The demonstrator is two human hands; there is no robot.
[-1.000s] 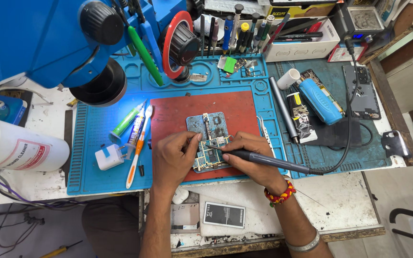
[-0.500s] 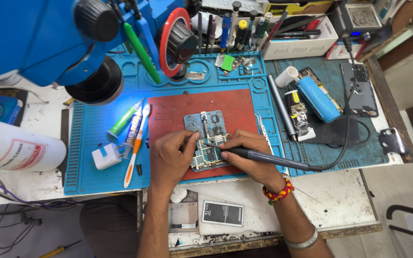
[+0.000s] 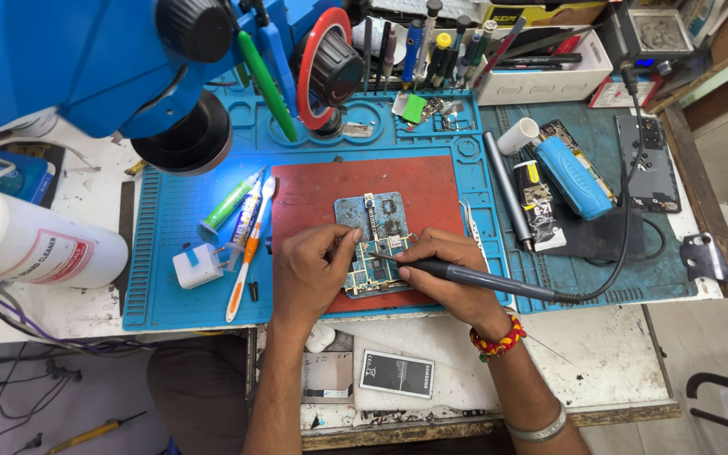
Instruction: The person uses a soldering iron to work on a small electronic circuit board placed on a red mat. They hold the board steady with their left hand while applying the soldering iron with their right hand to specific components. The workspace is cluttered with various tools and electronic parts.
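Observation:
A small green circuit board [image 3: 378,271] lies on a bluish metal holder plate [image 3: 374,212] in the middle of a red mat [image 3: 322,198]. My left hand [image 3: 313,274] rests on the board's left side, thumb and forefinger pinched at its top edge. My right hand [image 3: 452,274] grips a dark soldering iron [image 3: 482,281] like a pen. Its thin tip touches the board between my hands. The iron's black cable [image 3: 629,219] curves right and up to a station [image 3: 661,34] at the back.
A blue silicone work mat [image 3: 179,227] lies under the red one. A blue microscope [image 3: 111,59] overhangs the left. A white bottle [image 3: 35,244], syringes and a brush [image 3: 246,227], a white charger plug [image 3: 194,266], a blue case [image 3: 573,177] and a phone battery [image 3: 396,373] lie about.
Both hands have stayed on the board with the iron tip in place. The view has shifted slightly.

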